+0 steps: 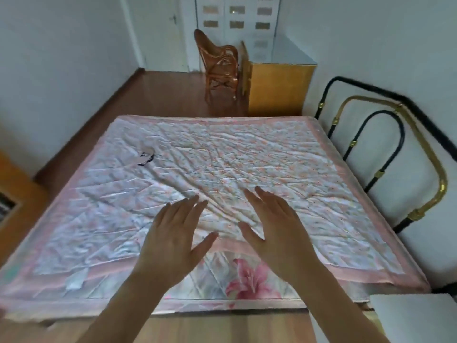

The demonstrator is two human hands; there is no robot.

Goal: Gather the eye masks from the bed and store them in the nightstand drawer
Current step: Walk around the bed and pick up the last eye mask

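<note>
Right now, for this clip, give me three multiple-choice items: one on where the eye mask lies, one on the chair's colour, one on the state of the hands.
1. Where does the eye mask lie on the bed?
A. far left part
B. near right corner
C. under the right hand

2. What colour is the chair?
A. white
B. brown
C. blue

3. How are the left hand and right hand?
A. both closed on a mask
B. one in a drawer
C. both open and empty

Answers: 1 A, the mask sits on the quilt's far left, apart from both hands. 2 B, its frame is brown rattan. 3 C, the fingers are spread above the quilt with nothing held.
</note>
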